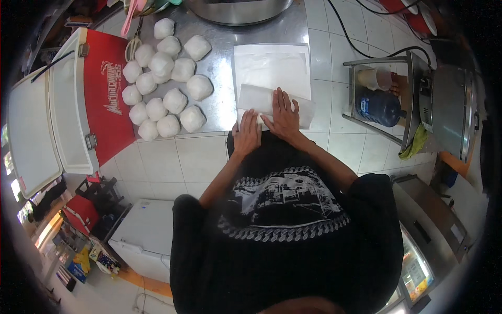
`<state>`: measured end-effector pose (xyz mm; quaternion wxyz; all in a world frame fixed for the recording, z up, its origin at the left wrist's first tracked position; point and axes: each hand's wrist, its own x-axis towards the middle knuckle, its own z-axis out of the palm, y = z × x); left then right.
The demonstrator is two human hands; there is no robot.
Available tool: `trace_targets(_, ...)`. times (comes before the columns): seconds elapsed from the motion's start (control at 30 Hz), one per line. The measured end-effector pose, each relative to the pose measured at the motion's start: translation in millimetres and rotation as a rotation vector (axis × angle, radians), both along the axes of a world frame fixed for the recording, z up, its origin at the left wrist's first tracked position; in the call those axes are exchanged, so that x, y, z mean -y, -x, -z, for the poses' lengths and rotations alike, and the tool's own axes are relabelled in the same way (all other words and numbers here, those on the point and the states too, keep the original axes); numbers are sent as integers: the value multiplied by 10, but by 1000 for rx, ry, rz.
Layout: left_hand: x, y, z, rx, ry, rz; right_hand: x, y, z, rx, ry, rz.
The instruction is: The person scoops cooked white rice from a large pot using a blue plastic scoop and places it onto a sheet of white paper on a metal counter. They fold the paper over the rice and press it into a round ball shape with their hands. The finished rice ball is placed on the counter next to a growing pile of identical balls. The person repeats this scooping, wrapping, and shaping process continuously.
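Note:
A stack of white paper sheets (272, 64) lies at the right part of the steel table's front. Across its near end is a loose, translucent white sheet (257, 98). My right hand (285, 114) presses flat on this sheet, fingers pointing away from me. My left hand (248, 133) rests at the sheet's near edge, fingers together, its tips by my right thumb. Something whitish shows between the hands, mostly covered. To the left, several round paper-wrapped bundles (199, 87) are grouped on the table, a few resting on others.
The steel table (219, 114) carries a large round metal vessel (243, 11) at its far edge. Scissors (134, 47) lie behind the bundles. An open red cooler box (106, 94) stands at the left. On the right, a metal stand (408, 98) holds a blue water jug (378, 110).

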<state>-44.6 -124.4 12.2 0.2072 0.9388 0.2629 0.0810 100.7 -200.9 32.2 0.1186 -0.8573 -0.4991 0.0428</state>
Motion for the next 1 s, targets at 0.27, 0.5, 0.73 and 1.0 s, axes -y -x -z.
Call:
trace_targets(0.27,-46,-567,-328,-160,-69,61,197,224,290,-53,67,173)
trace_targets(0.5,-765,-202,478,-68,-64,266,652,-224,438,-383,-270,58)
trace_targets(0.73,-1131,-1173,-197,-99,-269,466,-42,-791,26,-515,-58,353)
trace_targets(1.0,-1158,-954,182,122,-264,636,177,-282,410,-386,-184,316)
